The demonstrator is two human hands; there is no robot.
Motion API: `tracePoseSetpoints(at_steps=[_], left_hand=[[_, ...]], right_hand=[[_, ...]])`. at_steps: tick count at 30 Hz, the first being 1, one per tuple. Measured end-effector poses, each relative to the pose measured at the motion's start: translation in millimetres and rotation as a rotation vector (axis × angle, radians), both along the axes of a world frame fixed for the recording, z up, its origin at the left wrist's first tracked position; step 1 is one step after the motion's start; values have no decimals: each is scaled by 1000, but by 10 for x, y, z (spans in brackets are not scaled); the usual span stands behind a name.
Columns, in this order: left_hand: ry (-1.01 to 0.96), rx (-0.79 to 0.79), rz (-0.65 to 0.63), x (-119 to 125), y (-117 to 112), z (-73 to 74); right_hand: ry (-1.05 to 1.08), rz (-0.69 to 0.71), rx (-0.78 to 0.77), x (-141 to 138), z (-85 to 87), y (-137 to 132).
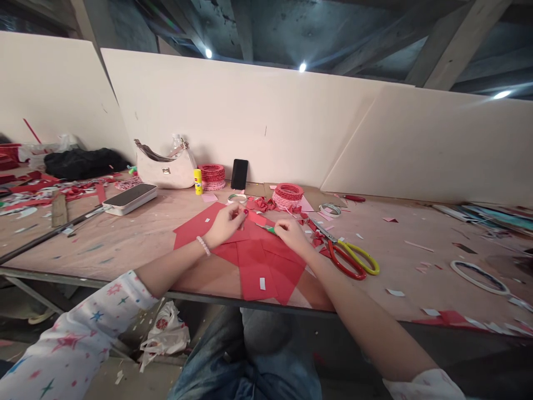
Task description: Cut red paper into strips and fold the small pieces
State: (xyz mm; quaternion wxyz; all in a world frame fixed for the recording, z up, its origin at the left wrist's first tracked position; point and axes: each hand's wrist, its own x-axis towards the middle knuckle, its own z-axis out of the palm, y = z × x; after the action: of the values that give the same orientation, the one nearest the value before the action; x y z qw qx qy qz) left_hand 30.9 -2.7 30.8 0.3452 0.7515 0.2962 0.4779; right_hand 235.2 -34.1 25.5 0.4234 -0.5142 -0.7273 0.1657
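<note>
My left hand (227,223), a beaded bracelet on its wrist, pinches a small strip of red paper (256,219) above the table. My right hand (292,235) is closed just to the right of the strip. A small green object with a pale tip (269,229) reaches out from its fingertips; its kind is too small to make out. Beneath both hands lie overlapping sheets of red paper (254,258). Scissors (347,255) with one red and one yellow handle lie open to the right of my right hand, touching folded red scraps.
Behind my hands stand stacked red and pink woven paper rings (288,195), another ring stack (213,176), a phone (240,174), a yellow glue stick (197,181) and a white handbag (166,166). A white case (130,199) lies left. A tape roll (478,278) lies right.
</note>
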Motion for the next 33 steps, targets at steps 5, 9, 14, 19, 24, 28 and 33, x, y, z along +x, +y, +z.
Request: tracePoseSetpoints(at_steps=[5, 9, 14, 19, 24, 28, 33], left_hand=[[86, -71, -82, -24, 39, -25], [203, -40, -199, 53, -57, -108], [367, 194, -181, 100, -182, -93], [413, 397, 56, 85, -184, -42], [264, 81, -17, 60, -106, -36], [198, -150, -136, 56, -47, -68], [179, -231, -180, 63, -15, -109]], right_hand=[[35, 28, 30, -9, 14, 0], [20, 153, -3, -112, -16, -58], [-78, 200, 22, -183, -70, -72], [-94, 39, 9, -144, -96, -11], [-84, -46, -11, -34, -77, 38], [17, 129, -35, -3, -23, 16], [106, 352, -141, -16, 0, -22]])
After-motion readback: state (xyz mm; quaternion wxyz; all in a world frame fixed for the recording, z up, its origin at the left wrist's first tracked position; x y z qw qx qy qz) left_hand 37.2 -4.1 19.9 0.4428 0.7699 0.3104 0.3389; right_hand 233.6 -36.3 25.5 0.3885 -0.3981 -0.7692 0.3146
